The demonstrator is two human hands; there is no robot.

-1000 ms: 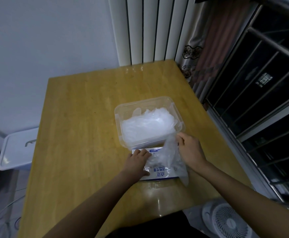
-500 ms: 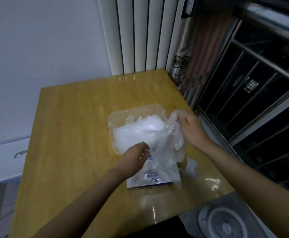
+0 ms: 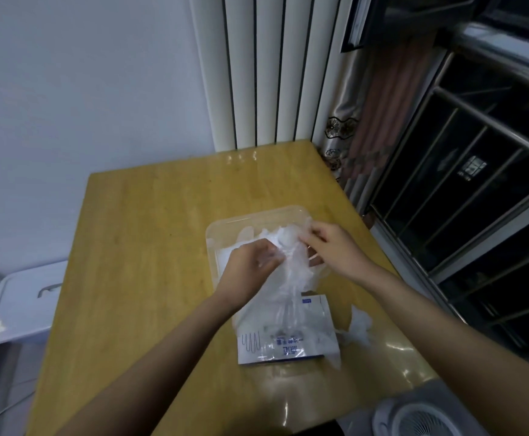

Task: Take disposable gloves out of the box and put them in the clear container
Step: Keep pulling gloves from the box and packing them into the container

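Currently left hand (image 3: 250, 262) and right hand (image 3: 329, 247) both pinch a disposable glove (image 3: 291, 281) over the clear container (image 3: 257, 215), by the desk's (image 3: 146, 247) right edge; glove box (image 3: 288, 344) sits just nearside of it.

1. We see the table (image 3: 150, 247) in honey-yellow wood, with faint darker grain lines and a glossy sheen near its front edge.
2. The clear container (image 3: 257, 217) is colourless and see-through.
3. The disposable glove (image 3: 291, 278) is a milky, translucent film. The glove pile (image 3: 225, 256) reads frosty white.
4. The glove box (image 3: 316, 344) is white with blue lettering and a thin grey outline of fingers.
5. We find the crumpled glove (image 3: 359, 325) whitish too.
6. The wall (image 3: 83, 89) is pale blue-grey. The radiator (image 3: 269, 73) is white with dark vertical gaps.
7. The curtain (image 3: 379, 105) shows dusty pink-brown stripes and a beige band with dark floral motifs.
8. The window bars (image 3: 464, 196) are grey against black.
9. The bin lid (image 3: 21, 306) and fan (image 3: 420, 420) are white.
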